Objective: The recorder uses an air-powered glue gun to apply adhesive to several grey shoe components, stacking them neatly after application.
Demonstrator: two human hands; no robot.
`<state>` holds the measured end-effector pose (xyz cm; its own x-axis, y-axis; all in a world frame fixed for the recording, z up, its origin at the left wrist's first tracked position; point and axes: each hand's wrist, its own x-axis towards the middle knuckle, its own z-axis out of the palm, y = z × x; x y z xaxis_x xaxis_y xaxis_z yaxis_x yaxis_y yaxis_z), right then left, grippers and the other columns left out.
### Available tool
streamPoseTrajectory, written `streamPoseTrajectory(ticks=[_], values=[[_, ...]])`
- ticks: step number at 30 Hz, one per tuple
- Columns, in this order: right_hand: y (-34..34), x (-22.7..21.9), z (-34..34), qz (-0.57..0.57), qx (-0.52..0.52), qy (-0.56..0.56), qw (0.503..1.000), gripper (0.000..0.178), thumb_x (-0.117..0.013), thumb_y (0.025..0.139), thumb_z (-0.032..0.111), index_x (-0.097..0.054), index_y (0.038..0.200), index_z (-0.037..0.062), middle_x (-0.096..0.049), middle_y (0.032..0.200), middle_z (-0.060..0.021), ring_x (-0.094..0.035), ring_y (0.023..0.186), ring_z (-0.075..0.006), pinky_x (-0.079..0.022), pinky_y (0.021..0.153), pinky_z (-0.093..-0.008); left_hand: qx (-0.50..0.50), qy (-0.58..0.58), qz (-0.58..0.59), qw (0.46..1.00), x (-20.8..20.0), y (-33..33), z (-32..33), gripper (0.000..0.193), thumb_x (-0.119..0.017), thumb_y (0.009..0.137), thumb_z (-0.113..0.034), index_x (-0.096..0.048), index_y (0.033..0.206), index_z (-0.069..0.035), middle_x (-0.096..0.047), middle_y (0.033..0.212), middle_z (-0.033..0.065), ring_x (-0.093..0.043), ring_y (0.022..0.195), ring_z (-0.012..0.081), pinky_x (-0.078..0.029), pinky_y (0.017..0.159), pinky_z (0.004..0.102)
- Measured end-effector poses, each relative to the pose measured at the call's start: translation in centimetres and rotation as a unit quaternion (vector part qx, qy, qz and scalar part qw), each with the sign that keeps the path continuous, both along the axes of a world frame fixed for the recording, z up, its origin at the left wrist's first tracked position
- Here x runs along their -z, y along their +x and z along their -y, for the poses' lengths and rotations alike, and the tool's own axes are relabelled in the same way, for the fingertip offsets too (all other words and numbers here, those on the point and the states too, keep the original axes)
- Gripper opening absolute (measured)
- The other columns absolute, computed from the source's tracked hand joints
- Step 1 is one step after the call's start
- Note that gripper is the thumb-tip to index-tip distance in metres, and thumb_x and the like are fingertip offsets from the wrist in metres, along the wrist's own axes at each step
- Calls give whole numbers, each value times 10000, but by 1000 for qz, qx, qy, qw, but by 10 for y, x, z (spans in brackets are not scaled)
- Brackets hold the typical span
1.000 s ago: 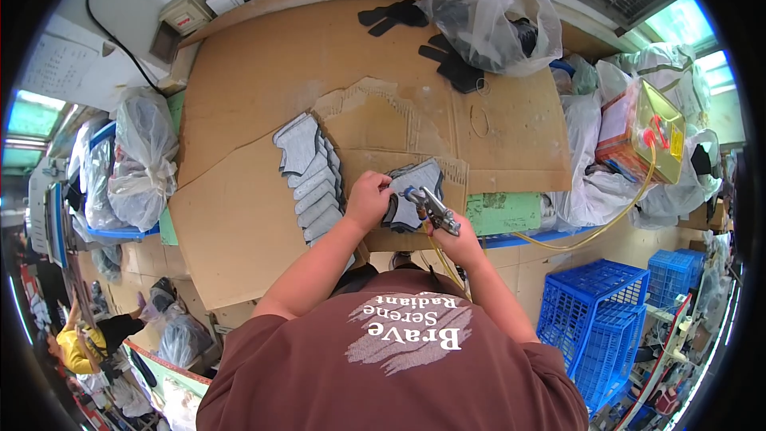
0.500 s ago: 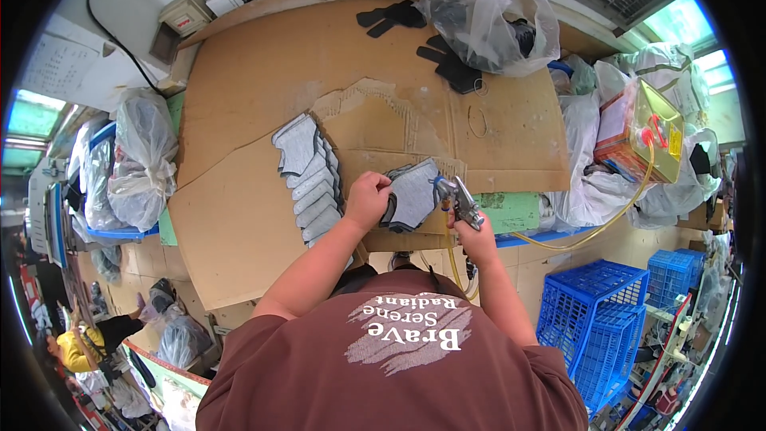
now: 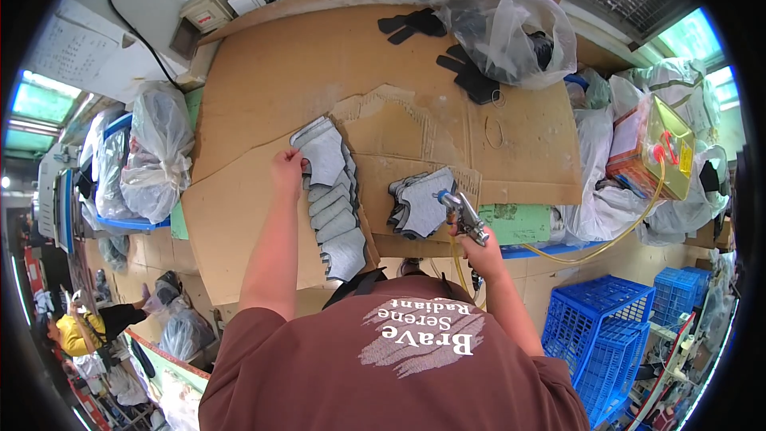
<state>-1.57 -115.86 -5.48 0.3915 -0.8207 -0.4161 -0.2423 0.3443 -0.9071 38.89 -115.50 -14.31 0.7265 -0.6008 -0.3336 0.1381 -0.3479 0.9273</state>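
My left hand (image 3: 289, 171) is closed in a pinch at the left edge of a grey fabric piece (image 3: 323, 161), the farthest in an overlapping row. Down toward me, several more grey pieces (image 3: 341, 251) with dark edges lie fanned one over another. In my right hand (image 3: 479, 249) is a metal spray gun (image 3: 467, 219), fingers wrapped round its handle. Its blue-tipped nozzle is over the right side of a small stack of grey and black fabric pieces (image 3: 424, 201) at the near edge of the table.
Cardboard (image 3: 263, 88) covers the table. Black cut pieces (image 3: 471, 76) and a clear plastic bag (image 3: 531, 40) lie at the far right. A yellow hose (image 3: 574, 259) runs to a rectangular can (image 3: 654, 148). Blue crates (image 3: 594, 335) stand at the lower right; bagged goods (image 3: 155, 160) are on the left.
My left hand has moved from the small stack, left and away from me, to the far end of the row. A grey piece there now lies at its fingers. The right hand still holds the spray gun.
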Motion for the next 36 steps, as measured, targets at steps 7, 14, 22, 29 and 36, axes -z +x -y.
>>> streamPoseTrajectory(ticks=[7, 14, 22, 29, 36], values=[[7, -13, -1, 10, 1, 17, 1000, 206, -483, 768, 1, -565, 957, 14, -583, 869, -19, -525, 820, -100, -419, 776, -253, 29, 96, 267, 958, -7, -11, -2, 217, -604, 762, -105, -589, 926, 36, -622, 823, 143, -597, 702, 232, -481, 679, 324], [12, -4, -3, -4, -39, 6, 999, 268, -474, 730, 5, -564, 982, 17, -569, 792, -12, -514, 770, -97, -413, 727, -239, 292, -70, 306, 903, -27, -123, -8, 187, -626, 737, -119, -616, 879, 4, -588, 793, 133, -583, 731, 222, -467, 668, 312], [18, 11, -7, 35, -32, -13, 999, 161, -480, 723, 34, -549, 868, 28, -533, 703, -2, -478, 668, -92, -394, 630, -236, 344, -41, 209, 914, -23, -173, -9, 206, -619, 719, -83, -601, 892, 28, -586, 810, 144, -585, 733, 244, -476, 680, 313], [12, 12, -5, 26, 10, -14, 1000, 199, -467, 707, 22, -554, 886, 23, -535, 706, -11, -495, 661, -101, -409, 630, -242, 333, -30, 221, 916, -19, -175, -7, 210, -620, 716, -86, -605, 893, 27, -610, 838, 162, -599, 741, 255, -479, 685, 318], [-5, 9, 1, -27, 65, -1, 998, 176, -479, 722, 25, -555, 879, 6, -570, 748, -31, -542, 687, -113, -436, 654, -251, 319, -13, 230, 920, -22, -177, -3, 186, -631, 708, -107, -604, 840, 22, -612, 781, 154, -597, 717, 259, -475, 666, 321]])
